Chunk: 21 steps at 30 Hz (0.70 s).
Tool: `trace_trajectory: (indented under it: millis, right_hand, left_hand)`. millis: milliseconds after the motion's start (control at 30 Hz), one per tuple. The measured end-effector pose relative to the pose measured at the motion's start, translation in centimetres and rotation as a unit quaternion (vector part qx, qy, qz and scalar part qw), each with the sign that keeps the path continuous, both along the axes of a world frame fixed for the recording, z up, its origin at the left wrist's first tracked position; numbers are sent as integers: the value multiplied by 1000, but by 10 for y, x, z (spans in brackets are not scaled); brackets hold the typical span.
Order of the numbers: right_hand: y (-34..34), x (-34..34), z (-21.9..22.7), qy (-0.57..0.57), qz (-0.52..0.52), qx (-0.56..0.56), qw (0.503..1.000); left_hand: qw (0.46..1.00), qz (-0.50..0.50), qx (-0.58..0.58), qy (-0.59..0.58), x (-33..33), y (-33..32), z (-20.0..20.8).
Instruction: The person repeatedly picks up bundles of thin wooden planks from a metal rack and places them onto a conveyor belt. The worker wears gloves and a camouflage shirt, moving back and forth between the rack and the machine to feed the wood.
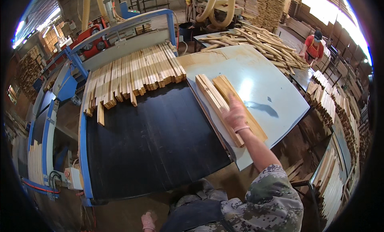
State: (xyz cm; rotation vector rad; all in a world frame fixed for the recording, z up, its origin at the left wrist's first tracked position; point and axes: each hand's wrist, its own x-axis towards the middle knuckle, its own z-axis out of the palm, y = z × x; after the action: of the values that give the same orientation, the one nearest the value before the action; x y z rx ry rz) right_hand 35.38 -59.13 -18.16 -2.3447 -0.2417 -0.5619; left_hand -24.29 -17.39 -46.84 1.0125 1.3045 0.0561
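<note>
My right hand (pixel 236 116), in a pale pink glove, lies over wooden strips on the pale sheet-topped table (pixel 276 88). Thumb and forefinger are apart, the forefinger stretched along the wood. Under and left of it runs a group of light strips (pixel 212 96), side by side. Just to the right is a more yellow strip (pixel 256 124), partly covered by the hand. Down by the lower edge hangs my left hand (pixel 148 221), also gloved, away from the wood; its fingers are too small to read.
A black conveyor belt (pixel 152 140) in a blue frame (pixel 83 152) stands left of the table. Across its far part lies a row of wooden strips (pixel 132 72). Behind the table is a loose heap of strips (pixel 268 44). A person in red (pixel 314 48) stands far right, near stacked strips (pixel 322 100).
</note>
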Motion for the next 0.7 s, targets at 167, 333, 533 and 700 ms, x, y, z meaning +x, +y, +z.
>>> trace_trajectory:
  millis: [167,333,533,700]
  right_hand:
    - [-106,21,-5,326,-152,-118,925]
    - [-102,17,-7,370,-125,-133,911]
    - [-97,28,1,345,-122,-137,920]
    - [-75,20,21,369,-76,-45,925]
  left_hand:
    - [922,-265,-154,-236,139,-30,186]
    - [824,-479,-157,-259,264,-95,279]
    - [710,-644,-27,-282,379,-192,295]
    - [712,-644,-52,-274,396,-237,294]
